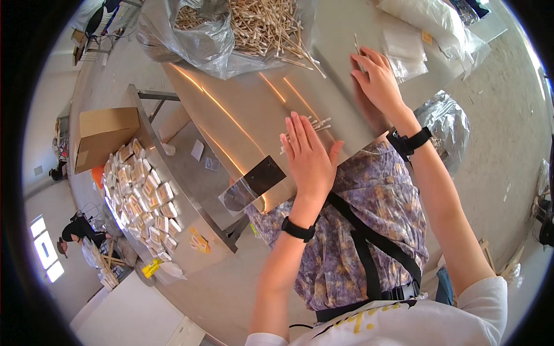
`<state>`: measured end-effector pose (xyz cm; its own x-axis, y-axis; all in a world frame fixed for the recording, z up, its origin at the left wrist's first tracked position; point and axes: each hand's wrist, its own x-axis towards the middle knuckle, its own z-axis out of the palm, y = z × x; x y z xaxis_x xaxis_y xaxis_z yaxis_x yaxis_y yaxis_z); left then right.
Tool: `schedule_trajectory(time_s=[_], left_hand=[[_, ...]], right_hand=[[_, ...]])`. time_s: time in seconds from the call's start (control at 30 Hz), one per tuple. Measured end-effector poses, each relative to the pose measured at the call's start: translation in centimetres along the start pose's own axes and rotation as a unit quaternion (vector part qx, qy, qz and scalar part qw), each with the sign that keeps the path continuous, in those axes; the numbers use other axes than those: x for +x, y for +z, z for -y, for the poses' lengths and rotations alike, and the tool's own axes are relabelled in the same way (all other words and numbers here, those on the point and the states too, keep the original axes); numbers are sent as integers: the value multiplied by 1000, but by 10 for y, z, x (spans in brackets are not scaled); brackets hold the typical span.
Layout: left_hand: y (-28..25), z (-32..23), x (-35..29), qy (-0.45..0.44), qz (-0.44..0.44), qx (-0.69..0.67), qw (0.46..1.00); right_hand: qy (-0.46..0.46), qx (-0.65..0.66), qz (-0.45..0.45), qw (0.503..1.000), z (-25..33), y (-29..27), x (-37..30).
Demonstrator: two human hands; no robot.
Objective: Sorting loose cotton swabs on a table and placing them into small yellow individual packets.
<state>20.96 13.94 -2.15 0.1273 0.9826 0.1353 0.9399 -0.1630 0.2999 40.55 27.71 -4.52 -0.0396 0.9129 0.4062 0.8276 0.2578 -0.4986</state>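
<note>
My left hand (310, 155) lies flat, fingers stretched out, over a small bunch of cotton swabs (322, 124) on the metal table (231, 104). White swab tips stick out on both sides of its fingers. Farther right, my right hand (378, 79) is above the table with its fingers bent, pinching a cotton swab (356, 44) that points away from me. Past my left hand, a large heap of cotton swabs (265, 26) sits in an opened clear plastic bag (167, 43). Several loose swabs spill from the bag toward the middle of the table.
Flat clear plastic bags (404, 52) are stacked at the table's far right, beside a bulky white plastic bag (430, 20). A dark square plate (266, 175) sits at the near left corner. On a left side table are many packed swab packs (144, 190) and a cardboard box (107, 130).
</note>
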Motion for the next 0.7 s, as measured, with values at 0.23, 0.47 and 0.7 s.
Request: schedule_trajectory(time_s=[0.23,0.47,0.7], left_hand=[[15,-3,-20,-2,11,25,1000],[21,-4,-26,3,-11,-1,1000],[10,-1,-30,-42,-56,-138,988]], right_hand=[[7,39,90,995,17,-20,-17],[-22,179,203,962,81,3,-32],[-36,159,152,975,91,16,-12]])
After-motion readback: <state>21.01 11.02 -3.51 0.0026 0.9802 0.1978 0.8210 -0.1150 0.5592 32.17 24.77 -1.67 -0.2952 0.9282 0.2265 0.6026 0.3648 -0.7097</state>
